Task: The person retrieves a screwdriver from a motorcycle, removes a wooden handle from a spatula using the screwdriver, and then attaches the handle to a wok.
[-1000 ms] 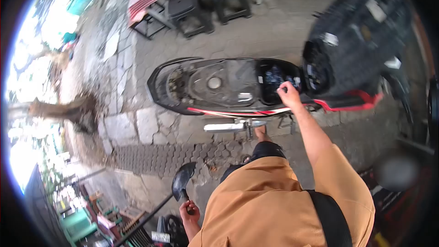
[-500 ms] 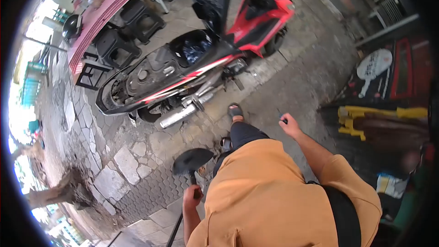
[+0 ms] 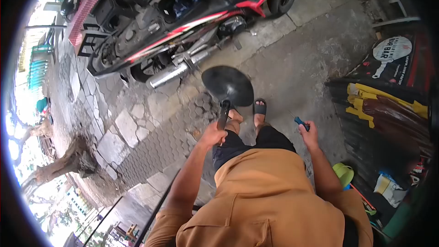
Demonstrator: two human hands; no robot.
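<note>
My left hand [image 3: 214,135] is closed around the dark handle of a round black frying pan [image 3: 227,84]. The pan is held out in front of my legs, above the paving. My right hand [image 3: 308,133] grips a screwdriver [image 3: 301,123] by its blue handle, its thin shaft pointing up and left. The two hands are apart, on either side of my body. Part of the pan handle is hidden inside my left fist.
A red and black motorbike [image 3: 183,41] with its underseat compartment exposed stands ahead on the pavement. Dark plastic stools [image 3: 114,11] are behind it. To the right lie a yellow and brown bundle [image 3: 386,103] and a green object [image 3: 343,174]. A tree trunk [image 3: 64,160] stands left.
My left hand has raised the pan forward and to the right, so more of its round face shows. My right hand has shifted slightly right and down, and the screwdriver shows more clearly.
</note>
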